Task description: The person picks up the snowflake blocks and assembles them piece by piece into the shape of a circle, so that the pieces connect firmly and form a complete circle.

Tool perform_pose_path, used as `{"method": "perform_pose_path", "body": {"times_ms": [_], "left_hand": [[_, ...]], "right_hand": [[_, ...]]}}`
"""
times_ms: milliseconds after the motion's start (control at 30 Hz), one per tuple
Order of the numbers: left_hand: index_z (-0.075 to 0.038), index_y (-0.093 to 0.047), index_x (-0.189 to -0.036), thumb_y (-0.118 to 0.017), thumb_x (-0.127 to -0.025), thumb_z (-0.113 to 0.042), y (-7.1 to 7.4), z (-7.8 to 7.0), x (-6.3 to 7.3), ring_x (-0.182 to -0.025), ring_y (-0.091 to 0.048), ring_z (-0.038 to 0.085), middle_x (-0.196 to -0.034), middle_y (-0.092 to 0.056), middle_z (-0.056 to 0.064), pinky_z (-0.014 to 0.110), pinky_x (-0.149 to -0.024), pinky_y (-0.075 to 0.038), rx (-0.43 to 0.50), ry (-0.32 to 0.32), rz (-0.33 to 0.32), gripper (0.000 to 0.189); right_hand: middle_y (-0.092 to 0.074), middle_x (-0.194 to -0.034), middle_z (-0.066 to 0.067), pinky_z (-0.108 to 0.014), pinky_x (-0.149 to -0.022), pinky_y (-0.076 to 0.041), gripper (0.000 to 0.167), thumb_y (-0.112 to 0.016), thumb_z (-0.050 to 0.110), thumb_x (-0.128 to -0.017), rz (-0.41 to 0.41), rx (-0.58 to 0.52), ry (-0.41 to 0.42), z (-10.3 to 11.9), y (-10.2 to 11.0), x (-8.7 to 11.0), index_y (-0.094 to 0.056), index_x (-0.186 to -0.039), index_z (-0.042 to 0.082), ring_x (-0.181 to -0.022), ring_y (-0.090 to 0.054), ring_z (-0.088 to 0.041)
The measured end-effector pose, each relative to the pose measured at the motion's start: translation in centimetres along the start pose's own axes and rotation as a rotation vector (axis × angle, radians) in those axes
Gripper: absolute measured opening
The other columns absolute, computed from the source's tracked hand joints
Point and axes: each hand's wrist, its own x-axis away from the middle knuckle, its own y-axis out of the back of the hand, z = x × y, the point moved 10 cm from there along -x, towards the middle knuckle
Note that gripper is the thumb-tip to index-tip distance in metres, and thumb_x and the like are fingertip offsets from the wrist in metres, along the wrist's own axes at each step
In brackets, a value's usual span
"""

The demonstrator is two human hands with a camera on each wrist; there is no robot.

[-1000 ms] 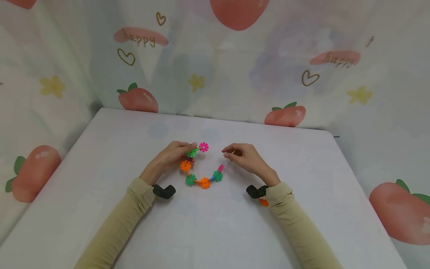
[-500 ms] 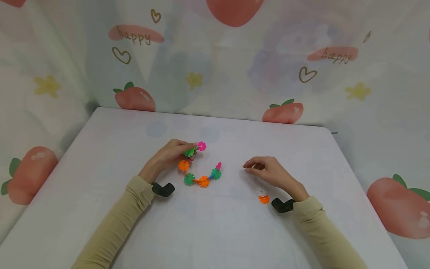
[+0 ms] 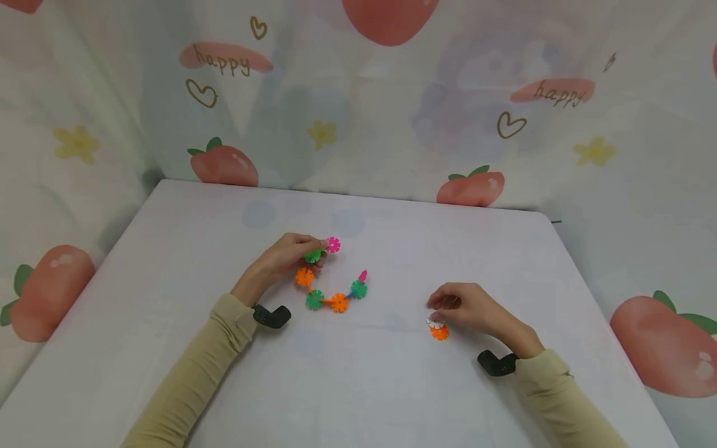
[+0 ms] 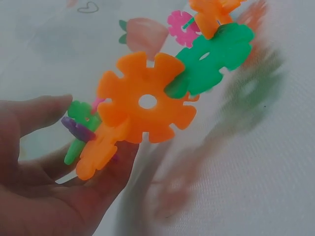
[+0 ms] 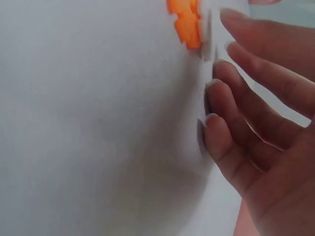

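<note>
My left hand [image 3: 282,254] holds one end of a curved chain of interlocking snowflake discs, thumb and fingers around a green disc [image 3: 313,256]. The chain has orange, green, pink, blue and purple pieces, and a pink disc [image 3: 333,244] sticks out past the fingertips. In the left wrist view a large orange disc [image 4: 167,120] shows close up, with a purple disc [image 4: 78,129] by the fingers. My right hand [image 3: 470,306] is at a loose white disc [image 3: 432,324] that overlaps an orange disc [image 3: 440,335]. Its fingertips reach the white disc's edge, fingers loosely bent.
A white cloth covers the table [image 3: 358,386]. Behind it hangs a curtain [image 3: 381,112] printed with peaches, hearts and flowers. A black wrist camera [image 3: 272,316] sits on the left wrist and another black camera [image 3: 497,363] on the right.
My right hand has moved from beside the chain, right and towards me, down to the loose white and orange discs. My left hand keeps holding the chain almost in place.
</note>
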Motion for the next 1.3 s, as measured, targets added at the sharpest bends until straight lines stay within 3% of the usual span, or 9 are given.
{"method": "perform_pose_path", "body": {"times_ms": [233,433,667,933,1167,1300], "left_hand": [[0.007,-0.064,-0.126,-0.062,-0.105,-0.025,-0.2,0.0,0.0,-0.077,-0.068,0.019,-0.099,-0.067,0.014,0.029,-0.079,-0.061,0.028,-0.005,0.013,0.039],[0.006,-0.062,-0.129,-0.058,-0.106,-0.021,-0.2,0.1,-0.1,-0.081,-0.067,0.018,-0.099,-0.066,0.016,0.033,-0.079,-0.063,0.073,-0.007,-0.005,0.035],[0.009,-0.054,-0.128,-0.050,-0.109,-0.015,-1.7,0.4,-0.5,-0.076,-0.074,0.019,-0.090,-0.069,0.013,0.039,-0.084,-0.062,0.122,0.007,0.027,0.031],[0.010,-0.044,-0.128,-0.042,-0.111,-0.014,-2.9,0.2,-0.6,-0.076,-0.074,0.019,-0.099,-0.066,0.015,0.040,-0.085,-0.062,0.138,0.021,0.055,0.029],[0.012,-0.059,-0.122,-0.051,-0.108,-0.016,-2.2,0.0,-0.2,-0.079,-0.072,0.018,-0.100,-0.073,0.017,0.032,-0.082,-0.062,0.054,-0.004,0.014,0.032],[0.009,-0.068,-0.121,-0.058,-0.104,-0.017,-1.5,0.0,-0.1,-0.095,-0.065,0.017,-0.107,-0.076,0.017,0.026,-0.086,-0.054,-0.053,-0.015,-0.036,0.032]], "right_hand": [[-0.063,-0.091,0.003,-0.022,-0.074,-0.047,0.022,-0.089,0.019,-0.080,0.043,0.047,0.053,0.5,-0.5,0.6,-0.071,-0.092,0.014,-0.082,-0.054,-0.010],[-0.061,-0.078,0.004,-0.022,-0.067,-0.047,0.022,-0.084,0.016,-0.086,0.010,0.000,-0.002,0.2,-0.5,0.1,-0.064,-0.093,0.013,-0.072,-0.056,-0.008],[-0.069,-0.080,0.002,-0.023,-0.068,-0.053,0.014,-0.080,0.009,-0.089,-0.108,-0.040,0.028,1.0,0.6,-1.8,-0.070,-0.098,0.013,-0.071,-0.064,-0.011],[-0.073,-0.096,0.000,-0.023,-0.077,-0.056,0.019,-0.076,0.008,-0.092,-0.124,-0.036,0.052,2.8,1.0,-5.0,-0.076,-0.111,0.010,-0.085,-0.066,-0.013],[-0.075,-0.096,-0.003,-0.026,-0.075,-0.058,0.016,-0.077,0.013,-0.093,-0.136,-0.079,0.045,4.2,0.8,-8.1,-0.078,-0.107,0.007,-0.078,-0.068,-0.015],[-0.075,-0.094,-0.003,-0.028,-0.073,-0.058,0.013,-0.077,0.014,-0.093,-0.144,-0.108,0.079,5.2,0.6,-9.6,-0.078,-0.105,0.008,-0.075,-0.069,-0.017]]}}
